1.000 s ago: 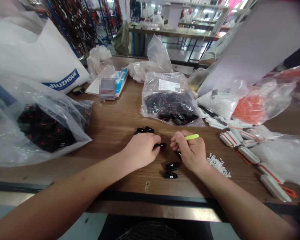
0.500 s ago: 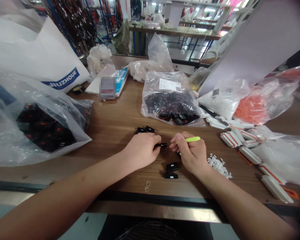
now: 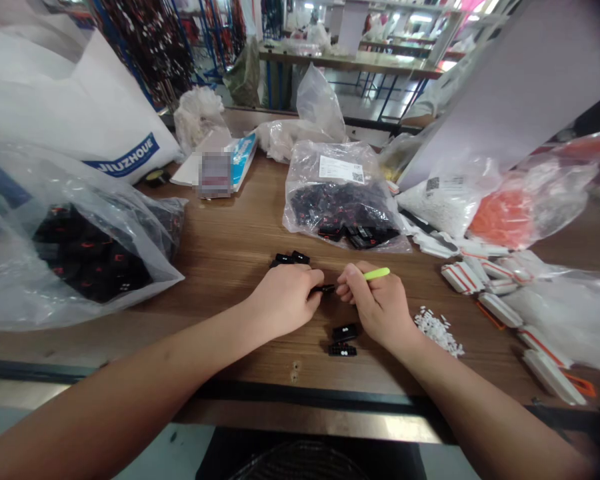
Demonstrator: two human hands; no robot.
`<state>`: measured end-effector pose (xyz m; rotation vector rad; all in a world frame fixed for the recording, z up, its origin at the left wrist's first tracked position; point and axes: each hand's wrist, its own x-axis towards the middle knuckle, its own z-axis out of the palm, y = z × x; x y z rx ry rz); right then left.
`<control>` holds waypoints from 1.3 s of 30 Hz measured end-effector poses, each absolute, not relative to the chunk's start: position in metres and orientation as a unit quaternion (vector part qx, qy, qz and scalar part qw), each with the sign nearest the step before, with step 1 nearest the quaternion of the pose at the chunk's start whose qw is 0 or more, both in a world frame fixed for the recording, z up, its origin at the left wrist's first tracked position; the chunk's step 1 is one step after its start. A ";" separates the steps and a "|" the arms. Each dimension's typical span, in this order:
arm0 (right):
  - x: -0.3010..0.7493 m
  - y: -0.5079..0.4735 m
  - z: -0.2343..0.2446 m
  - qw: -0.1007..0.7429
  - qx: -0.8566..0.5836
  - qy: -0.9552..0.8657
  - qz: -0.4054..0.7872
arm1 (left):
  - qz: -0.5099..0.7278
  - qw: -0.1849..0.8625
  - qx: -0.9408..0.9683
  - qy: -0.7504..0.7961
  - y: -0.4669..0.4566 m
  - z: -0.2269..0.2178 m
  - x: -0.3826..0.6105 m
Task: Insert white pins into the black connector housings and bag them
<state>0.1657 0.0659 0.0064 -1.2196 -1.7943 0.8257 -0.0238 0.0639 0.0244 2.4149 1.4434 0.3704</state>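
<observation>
My left hand (image 3: pixel 286 297) is closed around a small black connector (image 3: pixel 325 289) whose end sticks out toward the right. My right hand (image 3: pixel 377 303) pinches a thin yellow-green tool (image 3: pixel 377 273), its working end at the connector's tip. The two hands nearly touch over the wooden table (image 3: pixel 230 247). Two more black connectors (image 3: pixel 343 340) lie just below the hands, and two others (image 3: pixel 291 258) lie just beyond my left knuckles. A small heap of white pieces (image 3: pixel 437 330) sits to the right of my right wrist.
A clear bag of black parts (image 3: pixel 343 203) lies beyond the hands, a larger one (image 3: pixel 75 247) at the left. White-and-orange housings (image 3: pixel 485 280) and bags of white and orange parts (image 3: pixel 500 213) fill the right side. A white sack (image 3: pixel 75 113) and a box (image 3: pixel 220 167) stand behind.
My right hand has moved slightly left with the yellow-green tool, closing the small gap to the connector in my left hand. My left hand has stayed put.
</observation>
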 end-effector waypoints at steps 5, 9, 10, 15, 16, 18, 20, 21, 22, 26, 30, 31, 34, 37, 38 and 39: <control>0.165 0.065 0.008 0.400 -0.473 -0.710 0.334 | 0.116 0.139 0.844 0.504 0.064 0.023 -0.024; 0.169 0.066 0.011 0.487 -0.471 -0.660 0.324 | 0.090 0.086 0.840 0.527 0.065 0.025 -0.028; 0.170 0.067 0.012 0.511 -0.472 -0.645 0.316 | 0.082 0.066 0.837 0.537 0.065 0.027 -0.029; 0.174 0.069 0.012 0.570 -0.464 -0.612 0.292 | 0.128 0.036 0.833 0.537 0.055 0.037 -0.027; 0.175 0.068 0.012 0.579 -0.463 -0.606 0.288 | 0.149 0.069 0.839 0.519 0.052 0.038 -0.024; 0.175 0.068 0.013 0.594 -0.460 -0.599 0.276 | 0.174 0.168 0.848 0.472 0.046 0.038 -0.018; 0.175 0.067 0.014 0.595 -0.459 -0.603 0.268 | 0.172 0.258 0.849 0.428 0.042 0.035 -0.013; 0.175 0.067 0.015 0.591 -0.459 -0.608 0.266 | 0.168 0.284 0.848 0.416 0.041 0.032 -0.011; 0.175 0.067 0.015 0.588 -0.459 -0.611 0.265 | 0.166 0.299 0.845 0.411 0.040 0.029 -0.009; 0.175 0.066 0.014 0.585 -0.454 -0.615 0.271 | 0.169 0.319 0.836 0.413 0.044 0.022 -0.008; 0.175 0.066 0.013 0.586 -0.452 -0.615 0.274 | 0.172 0.353 0.822 0.412 0.046 0.024 -0.010; 0.175 0.066 0.013 0.585 -0.451 -0.615 0.275 | 0.171 0.358 0.819 0.414 0.046 0.025 -0.010; 0.175 0.066 0.013 0.582 -0.450 -0.619 0.275 | 0.157 0.340 0.826 0.422 0.044 0.027 -0.009; 0.175 0.066 0.013 0.581 -0.448 -0.623 0.271 | 0.136 0.323 0.835 0.424 0.042 0.026 -0.007; 0.175 0.066 0.013 0.582 -0.447 -0.624 0.269 | 0.132 0.322 0.836 0.423 0.041 0.025 -0.007; 0.175 0.065 0.013 0.583 -0.446 -0.625 0.266 | 0.131 0.322 0.838 0.421 0.041 0.025 -0.006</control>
